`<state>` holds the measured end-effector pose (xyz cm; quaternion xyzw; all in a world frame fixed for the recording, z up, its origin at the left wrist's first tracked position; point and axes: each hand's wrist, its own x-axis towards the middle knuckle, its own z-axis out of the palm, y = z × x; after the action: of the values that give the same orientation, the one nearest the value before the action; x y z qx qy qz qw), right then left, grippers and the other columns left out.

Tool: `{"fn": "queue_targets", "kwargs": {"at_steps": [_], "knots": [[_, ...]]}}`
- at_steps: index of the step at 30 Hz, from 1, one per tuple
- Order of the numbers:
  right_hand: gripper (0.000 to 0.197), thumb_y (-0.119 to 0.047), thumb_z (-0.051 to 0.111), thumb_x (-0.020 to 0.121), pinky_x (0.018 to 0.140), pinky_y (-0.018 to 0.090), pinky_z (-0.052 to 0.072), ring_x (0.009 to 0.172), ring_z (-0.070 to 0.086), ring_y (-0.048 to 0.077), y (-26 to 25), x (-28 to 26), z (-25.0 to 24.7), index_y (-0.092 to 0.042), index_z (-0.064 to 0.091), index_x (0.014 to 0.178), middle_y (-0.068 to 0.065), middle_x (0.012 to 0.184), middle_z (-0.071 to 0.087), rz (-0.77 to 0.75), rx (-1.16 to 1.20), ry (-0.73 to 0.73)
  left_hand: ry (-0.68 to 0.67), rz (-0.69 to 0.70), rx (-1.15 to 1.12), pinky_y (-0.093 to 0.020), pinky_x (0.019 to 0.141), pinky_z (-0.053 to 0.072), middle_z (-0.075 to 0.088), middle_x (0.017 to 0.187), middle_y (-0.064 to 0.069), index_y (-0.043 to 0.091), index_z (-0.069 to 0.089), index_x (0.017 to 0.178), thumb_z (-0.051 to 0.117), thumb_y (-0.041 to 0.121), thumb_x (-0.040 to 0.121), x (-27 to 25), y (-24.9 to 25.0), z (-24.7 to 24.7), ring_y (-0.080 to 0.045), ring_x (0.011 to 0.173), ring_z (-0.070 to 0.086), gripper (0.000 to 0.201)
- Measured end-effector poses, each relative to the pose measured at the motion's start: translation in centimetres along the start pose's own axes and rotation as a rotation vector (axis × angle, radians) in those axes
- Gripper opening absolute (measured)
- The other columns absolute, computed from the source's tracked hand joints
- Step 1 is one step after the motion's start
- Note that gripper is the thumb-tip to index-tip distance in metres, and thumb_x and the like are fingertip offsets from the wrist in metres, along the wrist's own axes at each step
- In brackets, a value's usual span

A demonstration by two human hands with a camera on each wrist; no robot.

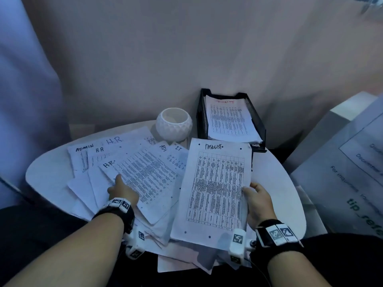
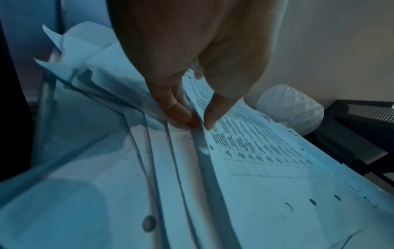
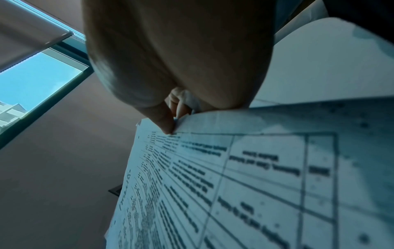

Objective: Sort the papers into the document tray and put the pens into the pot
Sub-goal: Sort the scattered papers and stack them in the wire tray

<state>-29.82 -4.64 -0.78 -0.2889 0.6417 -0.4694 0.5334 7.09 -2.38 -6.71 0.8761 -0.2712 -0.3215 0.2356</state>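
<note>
A printed table sheet headed "Tasklist" (image 1: 213, 189) is lifted above the table; my right hand (image 1: 258, 204) pinches its right edge between thumb and fingers (image 3: 166, 123). My left hand (image 1: 122, 190) lies on the spread pile of labelled papers (image 1: 132, 168) and pinches the edge of one printed sheet (image 2: 245, 138) between thumb and forefinger (image 2: 181, 114). The black mesh document tray (image 1: 202, 119) stands at the back right and holds a stack of printed sheets. A white faceted pot (image 1: 174, 124) sits left of the tray. I see no pens.
The round white table (image 1: 41, 172) stands against a beige wall. More loose sheets hang over its near edge (image 1: 186, 259). A large printed board (image 1: 348, 172) leans at the far right. A window (image 3: 36, 79) shows in the right wrist view.
</note>
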Motion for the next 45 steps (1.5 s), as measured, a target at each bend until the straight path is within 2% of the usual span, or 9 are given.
{"fn": "queue_targets", "kwargs": {"at_steps": [10, 15, 17, 20, 23, 26, 32, 39, 45], "knots": [[0.017, -0.002, 0.054, 0.100, 0.092, 0.066, 0.054, 0.093, 0.070, 0.041, 0.6, 0.5, 2.3, -0.005, 0.061, 0.115, 0.025, 0.109, 0.072, 0.021, -0.014, -0.042, 0.134, 0.097, -0.377, -0.036, 0.087, 0.049, 0.053, 0.140, -0.008, 0.020, 0.013, 0.164, 0.056, 0.003, 0.094, -0.3, 2.5, -4.2, -0.031, 0.106, 0.059, 0.084], [0.016, -0.009, 0.062, 0.092, 0.093, 0.070, 0.053, 0.102, 0.071, 0.045, 1.6, 0.9, 2.5, -0.014, 0.069, 0.105, 0.019, 0.107, 0.076, 0.001, -0.002, -0.030, 0.117, 0.257, -0.581, -0.038, 0.079, 0.052, 0.063, 0.101, -0.005, 0.023, 0.023, 0.158, 0.063, 0.006, 0.081, -1.1, 5.1, -7.5, -0.027, 0.093, 0.061, 0.089], [0.015, -0.005, 0.059, 0.095, 0.090, 0.068, 0.054, 0.099, 0.072, 0.045, 1.5, 0.8, 2.1, -0.011, 0.068, 0.106, 0.020, 0.105, 0.076, 0.006, 0.008, -0.025, 0.073, 0.298, -0.652, -0.043, 0.094, 0.053, 0.064, 0.118, -0.003, 0.021, 0.029, 0.157, 0.070, 0.010, 0.081, -2.4, 6.4, -9.1, -0.025, 0.107, 0.061, 0.087], [0.017, -0.003, 0.058, 0.094, 0.089, 0.068, 0.055, 0.095, 0.073, 0.044, 1.5, 0.9, 1.6, -0.012, 0.069, 0.103, 0.019, 0.103, 0.077, 0.000, 0.003, -0.025, 0.113, 0.388, -0.756, -0.029, 0.066, 0.050, 0.064, 0.081, 0.004, 0.020, 0.062, 0.077, 0.065, 0.004, 0.083, -4.5, 7.7, -11.2, -0.019, 0.078, 0.059, 0.018], [0.021, -0.008, 0.059, 0.090, 0.089, 0.065, 0.056, 0.095, 0.074, 0.040, 1.8, 1.1, 1.3, -0.021, 0.074, 0.096, 0.012, 0.101, 0.078, -0.028, -0.019, -0.028, 0.126, 0.413, -0.810, -0.024, 0.052, 0.045, 0.066, 0.070, 0.001, 0.014, 0.079, 0.087, 0.065, 0.010, 0.086, -5.4, 7.4, -13.2, -0.026, 0.056, 0.060, 0.015], [0.024, -0.006, 0.057, 0.095, 0.093, 0.061, 0.056, 0.099, 0.073, 0.038, 1.5, 0.5, 2.0, -0.021, 0.074, 0.103, 0.011, 0.104, 0.078, -0.050, -0.010, -0.053, 0.000, 0.404, -0.904, -0.053, 0.085, 0.061, 0.078, 0.097, -0.018, 0.003, 0.076, 0.097, 0.071, 0.011, 0.087, -6.3, 7.2, -13.4, -0.040, 0.090, 0.075, 0.014], [0.025, -0.003, 0.047, 0.104, 0.097, 0.048, 0.055, 0.106, 0.067, 0.032, -0.1, -1.6, 6.3, -0.010, 0.065, 0.119, 0.017, 0.120, 0.070, -0.029, 0.092, -0.213, -0.186, 0.362, -0.661, -0.068, 0.095, 0.053, 0.076, 0.104, -0.024, 0.004, 0.077, 0.097, 0.076, 0.033, 0.076, -6.8, 6.2, -9.9, -0.047, 0.103, 0.071, 0.036], [0.033, -0.002, 0.046, 0.103, 0.095, 0.071, 0.050, 0.093, 0.067, 0.042, -1.0, -3.8, 11.3, -0.007, 0.055, 0.134, 0.022, 0.109, 0.073, 0.054, 0.193, -0.369, -0.164, 0.358, -0.492, -0.055, 0.082, 0.059, 0.072, 0.105, -0.026, 0.008, 0.069, 0.103, 0.068, 0.024, 0.090, -6.5, 7.1, -9.8, -0.039, 0.095, 0.072, 0.020], [0.020, -0.006, 0.053, 0.103, 0.069, 0.040, 0.058, 0.083, 0.071, 0.027, 0.2, -2.8, 11.5, -0.009, 0.059, 0.122, 0.015, 0.107, 0.075, 0.102, 0.141, -0.322, -0.086, 0.423, -0.422, -0.050, 0.085, 0.062, 0.076, 0.101, -0.010, 0.013, 0.067, 0.117, 0.074, 0.011, 0.090, -5.1, 7.5, -12.5, -0.028, 0.088, 0.075, 0.029]]}}
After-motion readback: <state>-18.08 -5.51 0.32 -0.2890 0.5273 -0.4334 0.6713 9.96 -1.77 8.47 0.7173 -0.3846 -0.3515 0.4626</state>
